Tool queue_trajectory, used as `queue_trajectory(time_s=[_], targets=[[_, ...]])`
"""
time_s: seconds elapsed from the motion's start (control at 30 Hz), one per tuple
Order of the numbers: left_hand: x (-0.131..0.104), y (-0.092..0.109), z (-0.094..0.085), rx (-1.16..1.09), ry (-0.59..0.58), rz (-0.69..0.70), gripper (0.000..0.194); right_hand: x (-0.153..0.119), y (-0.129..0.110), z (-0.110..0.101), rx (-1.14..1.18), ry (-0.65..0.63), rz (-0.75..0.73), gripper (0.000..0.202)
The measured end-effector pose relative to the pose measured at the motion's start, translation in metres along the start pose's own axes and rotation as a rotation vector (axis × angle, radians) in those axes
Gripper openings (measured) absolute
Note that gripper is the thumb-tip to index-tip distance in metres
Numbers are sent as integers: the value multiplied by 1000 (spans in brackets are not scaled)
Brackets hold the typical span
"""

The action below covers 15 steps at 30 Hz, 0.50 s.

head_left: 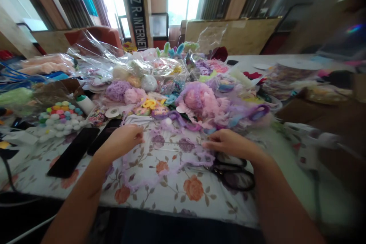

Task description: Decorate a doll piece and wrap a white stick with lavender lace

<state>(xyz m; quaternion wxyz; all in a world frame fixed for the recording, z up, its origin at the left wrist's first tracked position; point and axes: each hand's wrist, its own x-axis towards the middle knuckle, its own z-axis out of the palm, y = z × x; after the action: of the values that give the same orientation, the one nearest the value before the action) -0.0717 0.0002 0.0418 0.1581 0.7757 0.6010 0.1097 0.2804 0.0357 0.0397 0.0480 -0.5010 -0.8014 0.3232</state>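
Note:
My left hand [130,137] is closed in a pinch above the floral cloth [162,190], left of the middle. Opposite it, my right hand [223,143] pinches too, thumb against fingers. A faint, thin pale thread [171,149] runs between the two hands; its ends are hidden in the fingers. Fuzzy lilac yarn [162,173] lies in a loose loop on the cloth below them. Black-handled scissors [236,179] rest just under my right wrist, blades pointing left. Beyond both hands sits a pink and lilac ball of fluffy yarn [194,97].
Two dark phones [73,152] lie beside my left forearm. Behind them is a bag of white and coloured pompoms [61,120]. A ribbon spool [112,112], yellow loops [149,103] and plastic-wrapped supplies [160,68] crowd the far side. A white cable device [307,156] stands right.

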Motion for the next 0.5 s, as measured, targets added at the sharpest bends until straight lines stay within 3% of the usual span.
queue_trajectory(time_s=[0.07,0.17,0.23,0.37,0.5], targets=[[20,4,8,-33,43,70,20,-3,2,-5,27,20,12,47],[42,7,22,-32,46,119,23,-12,-2,-9,66,-157,-7,30],[49,6,29,-12,18,140,16,-18,-8,-8,-16,-200,22,26],[49,0,34,-98,49,125,22,-31,-23,2,-312,-58,94,28],[46,-10,34,-394,93,35,25,-43,-31,15,-428,-38,60,22]])
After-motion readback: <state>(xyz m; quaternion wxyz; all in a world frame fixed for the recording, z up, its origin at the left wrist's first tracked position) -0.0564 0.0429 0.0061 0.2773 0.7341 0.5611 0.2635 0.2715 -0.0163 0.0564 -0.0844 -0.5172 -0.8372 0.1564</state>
